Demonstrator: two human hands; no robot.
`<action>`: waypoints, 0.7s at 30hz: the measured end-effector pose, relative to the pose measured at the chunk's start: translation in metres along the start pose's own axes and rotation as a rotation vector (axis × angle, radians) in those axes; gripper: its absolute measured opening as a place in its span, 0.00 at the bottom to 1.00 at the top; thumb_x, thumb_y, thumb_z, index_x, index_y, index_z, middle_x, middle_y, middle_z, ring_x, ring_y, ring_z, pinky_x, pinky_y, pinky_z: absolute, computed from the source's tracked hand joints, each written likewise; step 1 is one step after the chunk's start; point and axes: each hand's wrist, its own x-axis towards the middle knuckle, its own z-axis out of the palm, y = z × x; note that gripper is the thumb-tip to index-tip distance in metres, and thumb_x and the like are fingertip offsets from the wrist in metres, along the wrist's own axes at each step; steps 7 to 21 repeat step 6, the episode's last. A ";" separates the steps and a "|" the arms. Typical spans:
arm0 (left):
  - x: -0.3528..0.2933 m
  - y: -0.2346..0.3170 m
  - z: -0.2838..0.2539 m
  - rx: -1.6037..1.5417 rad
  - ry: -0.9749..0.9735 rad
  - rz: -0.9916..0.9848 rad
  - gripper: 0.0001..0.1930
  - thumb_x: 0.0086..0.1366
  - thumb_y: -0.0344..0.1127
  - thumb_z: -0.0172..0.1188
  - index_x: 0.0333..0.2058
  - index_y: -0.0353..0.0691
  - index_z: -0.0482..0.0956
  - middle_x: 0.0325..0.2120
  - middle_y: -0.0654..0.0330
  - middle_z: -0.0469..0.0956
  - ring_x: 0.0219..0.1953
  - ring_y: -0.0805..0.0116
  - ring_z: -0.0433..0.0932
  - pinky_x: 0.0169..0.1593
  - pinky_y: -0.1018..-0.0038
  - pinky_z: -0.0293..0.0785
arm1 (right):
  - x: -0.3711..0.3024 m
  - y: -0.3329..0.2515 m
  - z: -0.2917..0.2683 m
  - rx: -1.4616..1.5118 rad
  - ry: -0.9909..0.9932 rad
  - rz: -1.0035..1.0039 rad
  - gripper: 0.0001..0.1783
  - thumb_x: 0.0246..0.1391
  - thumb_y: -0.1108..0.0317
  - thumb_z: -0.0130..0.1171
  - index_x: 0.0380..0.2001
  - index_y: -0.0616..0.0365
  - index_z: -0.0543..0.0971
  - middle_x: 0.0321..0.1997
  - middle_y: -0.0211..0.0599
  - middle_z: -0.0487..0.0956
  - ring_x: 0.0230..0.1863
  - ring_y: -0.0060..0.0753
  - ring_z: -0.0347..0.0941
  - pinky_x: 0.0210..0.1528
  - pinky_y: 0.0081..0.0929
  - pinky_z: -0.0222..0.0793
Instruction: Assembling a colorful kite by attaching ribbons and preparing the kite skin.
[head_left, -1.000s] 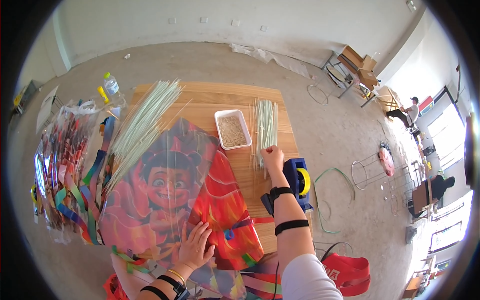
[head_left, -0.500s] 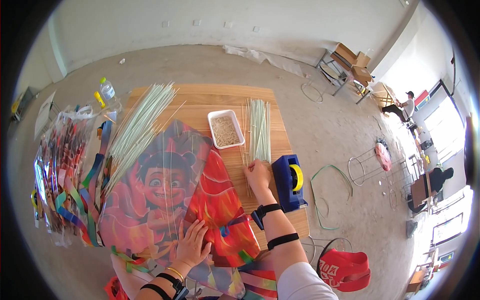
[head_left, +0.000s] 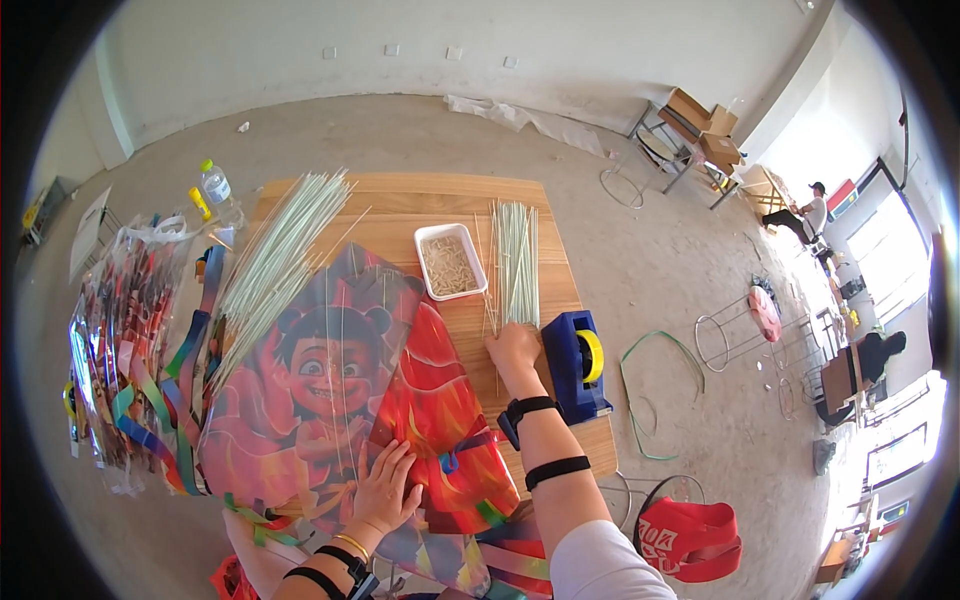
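A kite (head_left: 330, 400) of printed sheet, with a cartoon child amid pink and red flames, covers the table's near left part. My left hand (head_left: 385, 487) rests on its lower part, fingers spread, beside a thin rod running up the middle. On the right, my right hand (head_left: 514, 352) is curled at the near end of a bundle of pale thin rods (head_left: 517, 255). Its fingers are closed around thin rods there; the fingertips are partly hidden. Just right of that hand stands a blue tape dispenser (head_left: 568, 365) with a yellow roll.
A white tray (head_left: 482, 287) of small pale pieces sits left of the rod bundle. Another rod bundle (head_left: 285, 235) lies at the table's far left. Bagged ribbons and sheets (head_left: 125, 350) and a bottle (head_left: 213, 182) are further left. A red bag (head_left: 690, 540) is lower right.
My right hand has shifted very slightly toward me at the near end of the rods. The left hand stays on the kite.
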 end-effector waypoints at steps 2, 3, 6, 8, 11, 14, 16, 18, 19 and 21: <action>-0.001 -0.001 0.001 0.009 -0.003 -0.009 0.25 0.60 0.48 0.50 0.52 0.40 0.69 0.57 0.56 0.65 0.63 0.59 0.59 0.66 0.48 0.43 | -0.005 -0.002 -0.006 0.058 -0.033 0.017 0.19 0.40 0.53 0.62 0.27 0.60 0.82 0.33 0.47 0.81 0.37 0.48 0.79 0.39 0.39 0.74; -0.001 -0.001 0.000 0.009 -0.002 -0.008 0.25 0.60 0.48 0.50 0.52 0.40 0.69 0.57 0.56 0.65 0.63 0.59 0.59 0.66 0.48 0.43 | -0.006 0.000 -0.007 0.057 -0.032 0.017 0.19 0.40 0.53 0.62 0.27 0.60 0.82 0.33 0.47 0.81 0.37 0.48 0.79 0.39 0.39 0.74; -0.001 0.000 0.000 0.011 -0.011 -0.012 0.25 0.60 0.48 0.50 0.52 0.40 0.69 0.58 0.57 0.65 0.63 0.59 0.59 0.66 0.48 0.43 | -0.009 0.005 -0.011 0.113 -0.061 0.050 0.21 0.40 0.52 0.62 0.31 0.58 0.82 0.33 0.46 0.81 0.40 0.47 0.78 0.43 0.40 0.73; -0.001 0.000 0.000 0.011 -0.011 -0.012 0.25 0.60 0.48 0.50 0.52 0.40 0.69 0.58 0.57 0.65 0.63 0.59 0.59 0.66 0.48 0.43 | -0.009 0.005 -0.011 0.113 -0.061 0.050 0.21 0.40 0.52 0.62 0.31 0.58 0.82 0.33 0.46 0.81 0.40 0.47 0.78 0.43 0.40 0.73; -0.001 0.000 0.000 0.011 -0.011 -0.012 0.25 0.60 0.48 0.50 0.52 0.40 0.69 0.58 0.57 0.65 0.63 0.59 0.59 0.66 0.48 0.43 | -0.009 0.005 -0.011 0.113 -0.061 0.050 0.21 0.40 0.52 0.62 0.31 0.58 0.82 0.33 0.46 0.81 0.40 0.47 0.78 0.43 0.40 0.73; -0.001 0.000 0.000 0.011 -0.011 -0.012 0.25 0.60 0.48 0.50 0.52 0.40 0.69 0.58 0.57 0.65 0.63 0.59 0.59 0.66 0.48 0.43 | -0.009 0.005 -0.011 0.113 -0.061 0.050 0.21 0.40 0.52 0.62 0.31 0.58 0.82 0.33 0.46 0.81 0.40 0.47 0.78 0.43 0.40 0.73; -0.001 0.000 0.000 0.011 -0.011 -0.012 0.25 0.60 0.48 0.50 0.52 0.40 0.69 0.58 0.57 0.65 0.63 0.59 0.59 0.66 0.48 0.43 | -0.009 0.005 -0.011 0.113 -0.061 0.050 0.21 0.40 0.52 0.62 0.31 0.58 0.82 0.33 0.46 0.81 0.40 0.47 0.78 0.43 0.40 0.73; -0.001 0.000 0.000 0.011 -0.011 -0.012 0.25 0.60 0.48 0.50 0.52 0.40 0.69 0.58 0.57 0.65 0.63 0.59 0.59 0.66 0.48 0.43 | -0.009 0.005 -0.011 0.113 -0.061 0.050 0.21 0.40 0.52 0.62 0.31 0.58 0.82 0.33 0.46 0.81 0.40 0.47 0.78 0.43 0.40 0.73; -0.001 0.000 0.000 0.011 -0.011 -0.012 0.25 0.60 0.48 0.50 0.52 0.40 0.69 0.58 0.57 0.65 0.63 0.59 0.59 0.66 0.48 0.43 | -0.009 0.005 -0.011 0.113 -0.061 0.050 0.21 0.40 0.52 0.62 0.31 0.58 0.82 0.33 0.46 0.81 0.40 0.47 0.78 0.43 0.40 0.73; -0.001 0.000 0.000 0.011 -0.011 -0.012 0.25 0.60 0.48 0.50 0.52 0.40 0.69 0.58 0.57 0.65 0.63 0.59 0.59 0.66 0.48 0.43 | -0.009 0.005 -0.011 0.113 -0.061 0.050 0.21 0.40 0.52 0.62 0.31 0.58 0.82 0.33 0.46 0.81 0.40 0.47 0.78 0.43 0.40 0.73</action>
